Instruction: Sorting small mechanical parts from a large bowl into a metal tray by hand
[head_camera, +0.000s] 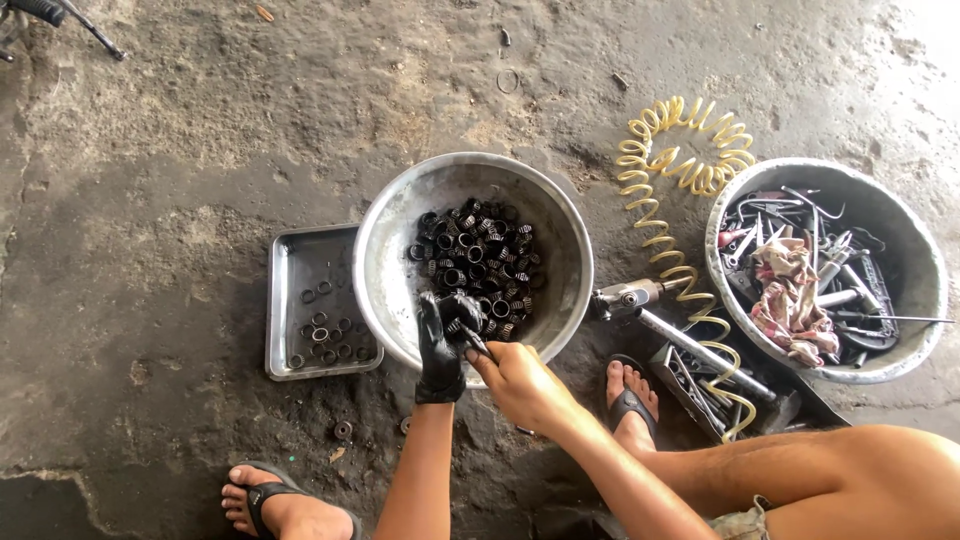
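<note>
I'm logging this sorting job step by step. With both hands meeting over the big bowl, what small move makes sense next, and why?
Probably lift the gloved left hand leftward and drop its piece into the flat tray. That hand pinches a small dark part against the bare right hand at the bowl's rim, and loose rings already lie in the tray beside it.

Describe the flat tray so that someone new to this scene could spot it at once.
Start at the big round metal bowl of dark springs at the middle of the concrete floor. The tray lies against its left side, its right edge tucked under the bowl's rim. It is the only rectangular, shallow container, holding just a few small dark rings.
</note>
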